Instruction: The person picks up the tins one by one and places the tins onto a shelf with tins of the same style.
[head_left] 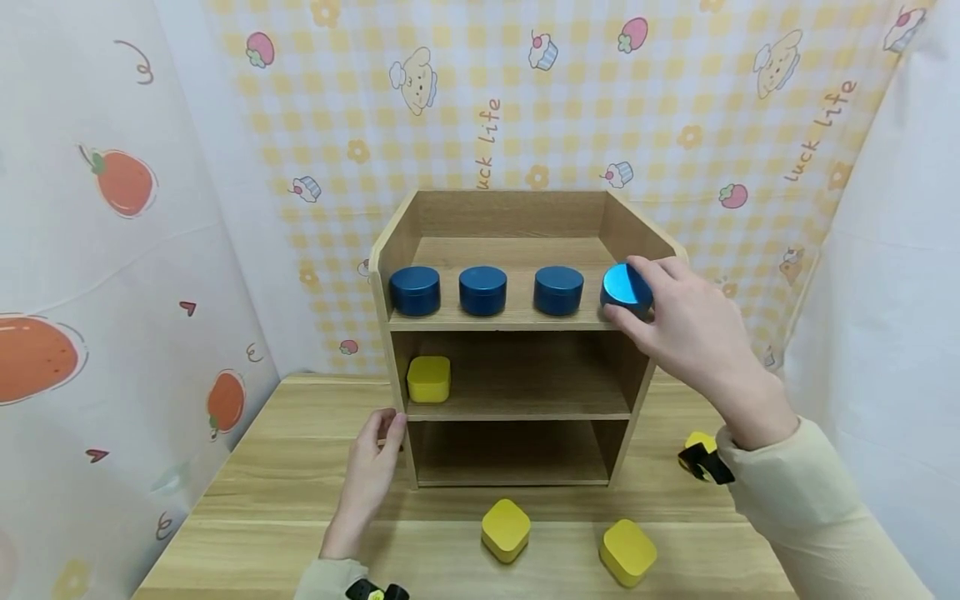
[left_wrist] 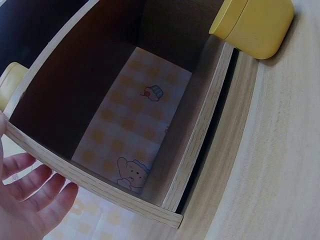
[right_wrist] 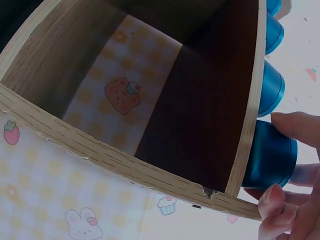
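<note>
A small wooden shelf unit (head_left: 510, 327) stands on the table. On its top board, my right hand (head_left: 693, 329) grips a round blue tin (head_left: 624, 286) at the right end, thumb and fingers on either side of it. The right wrist view also shows this tin (right_wrist: 270, 155) with its base at the board. More blue tins (head_left: 483, 292) stand in a row to its left. My left hand (head_left: 371, 458) is at the unit's left side panel, thumb at the front edge and fingers relaxed along the outside. A yellow rounded-square box (head_left: 429, 380) sits at the left of the middle shelf.
Two yellow boxes, one in the centre (head_left: 506, 531) and one farther right (head_left: 628, 552), lie on the table in front of the unit. Another yellow box (head_left: 699, 441) is partly hidden by the right wrist strap. A patterned cloth (head_left: 480, 100) hangs behind, with white cloths at both sides.
</note>
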